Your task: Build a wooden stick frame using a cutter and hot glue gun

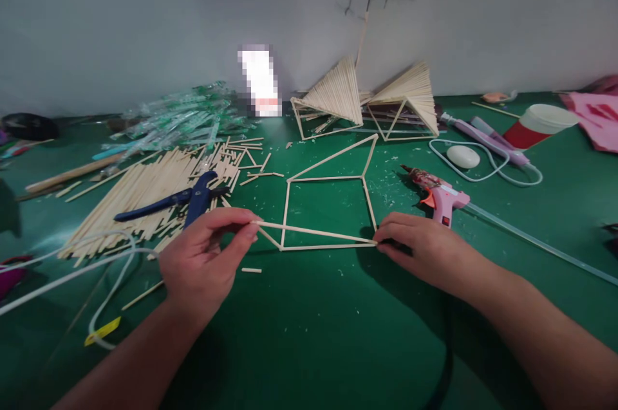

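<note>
A frame of thin wooden sticks (286, 214) lies on the green table, a four-sided shape with a triangle at its far side. My left hand (207, 249) pinches the left end of a wooden stick (313, 230), where it meets a short stick rising from the frame's near left corner. That long stick slants across to the near right corner. There my right hand (425, 246) has its fingertips closed on the stick's other end; the exact grip is partly hidden. Just beyond the right hand lies a pink glue gun (447, 197) with a clear glue stick in its back.
Loose sticks (140, 191) spread at left, with blue cutters (193, 197) on them. Plastic wrappers (183, 114) lie behind. Two stick-covered models (338, 91) stand by the wall. A paper cup (541, 123), a white oval object (463, 156) and cords sit at right.
</note>
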The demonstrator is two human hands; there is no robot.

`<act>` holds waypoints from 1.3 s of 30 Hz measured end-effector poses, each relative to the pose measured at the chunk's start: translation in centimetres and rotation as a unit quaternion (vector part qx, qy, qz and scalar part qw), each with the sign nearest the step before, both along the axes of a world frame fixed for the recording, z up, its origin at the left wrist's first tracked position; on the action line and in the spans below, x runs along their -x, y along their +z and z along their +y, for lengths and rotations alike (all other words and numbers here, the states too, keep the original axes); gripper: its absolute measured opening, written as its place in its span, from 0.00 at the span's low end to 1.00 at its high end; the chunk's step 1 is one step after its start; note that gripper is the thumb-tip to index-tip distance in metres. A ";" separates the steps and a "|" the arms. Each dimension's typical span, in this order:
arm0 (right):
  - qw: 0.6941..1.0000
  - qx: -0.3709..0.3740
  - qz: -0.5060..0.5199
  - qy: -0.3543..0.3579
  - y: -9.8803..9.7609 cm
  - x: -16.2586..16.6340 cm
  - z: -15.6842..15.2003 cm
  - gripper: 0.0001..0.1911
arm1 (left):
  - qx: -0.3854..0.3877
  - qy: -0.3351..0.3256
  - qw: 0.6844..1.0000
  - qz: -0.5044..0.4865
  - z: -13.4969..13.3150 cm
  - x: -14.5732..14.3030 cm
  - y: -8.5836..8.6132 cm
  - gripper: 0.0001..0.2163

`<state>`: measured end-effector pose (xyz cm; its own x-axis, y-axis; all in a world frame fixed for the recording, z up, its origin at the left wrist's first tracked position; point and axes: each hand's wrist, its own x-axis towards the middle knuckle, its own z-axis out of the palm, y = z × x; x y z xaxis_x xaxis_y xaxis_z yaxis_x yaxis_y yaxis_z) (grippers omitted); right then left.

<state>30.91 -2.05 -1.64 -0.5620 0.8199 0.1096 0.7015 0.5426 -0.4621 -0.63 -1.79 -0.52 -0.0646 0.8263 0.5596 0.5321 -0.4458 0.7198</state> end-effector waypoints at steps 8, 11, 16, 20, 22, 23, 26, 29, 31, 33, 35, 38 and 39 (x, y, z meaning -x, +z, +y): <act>0.999 -0.028 0.008 -0.015 -0.4 0.1 0.2 0.08 | 0.066 -0.001 0.997 -0.042 0.3 0.0 0.2 0.05; 0.999 -0.019 0.026 -0.036 -0.4 0.1 0.3 0.07 | 0.071 -0.002 0.996 -0.062 0.3 -0.2 0.3 0.05; 0.990 0.001 0.025 -0.138 0.0 0.0 0.3 0.16 | 0.074 -0.026 0.982 -0.172 0.6 -0.2 0.1 0.05; 0.986 0.002 0.036 -0.162 0.1 0.1 0.4 0.12 | 0.059 -0.011 0.976 -0.211 0.8 -0.1 0.1 0.05; 0.986 0.026 0.065 -0.151 0.1 0.2 0.4 0.08 | 0.051 -0.010 0.974 -0.220 0.9 0.0 0.1 0.05; 0.985 0.038 0.082 -0.148 0.1 0.3 0.4 0.07 | 0.051 -0.012 0.973 -0.223 0.9 0.0 0.1 0.05; 0.978 0.053 0.120 -0.160 0.2 0.6 0.4 0.06 | 0.056 -0.014 0.971 -0.230 0.9 0.0 0.1 0.05; 0.971 0.050 0.145 -0.183 0.6 0.8 0.5 0.05 | 0.061 -0.014 0.970 -0.236 0.9 0.1 0.0 0.05; 0.967 0.051 0.160 -0.189 0.8 0.7 0.5 0.06 | 0.064 -0.013 0.970 -0.236 0.9 0.2 0.0 0.05; 0.957 0.048 0.185 -0.218 1.1 0.7 0.6 0.06 | 0.067 -0.008 0.970 -0.232 0.9 0.2 0.0 0.06; 0.931 0.039 0.232 -0.278 1.3 0.6 0.6 0.07 | 0.073 -0.009 0.971 -0.229 0.9 0.2 0.1 0.06; 0.869 0.038 0.347 -0.350 1.5 0.5 0.5 0.08 | 0.081 -0.010 0.971 -0.226 0.9 0.2 0.1 0.05; 0.849 0.043 0.385 -0.359 1.6 0.5 0.5 0.09 | 0.084 -0.012 0.971 -0.225 0.9 0.1 0.0 0.05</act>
<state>30.44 -1.57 -0.07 0.2965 0.9447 0.1401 0.3090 0.0439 -0.9500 -0.77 -0.91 -0.48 -0.2511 0.9073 0.3373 0.1389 -0.3110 0.9402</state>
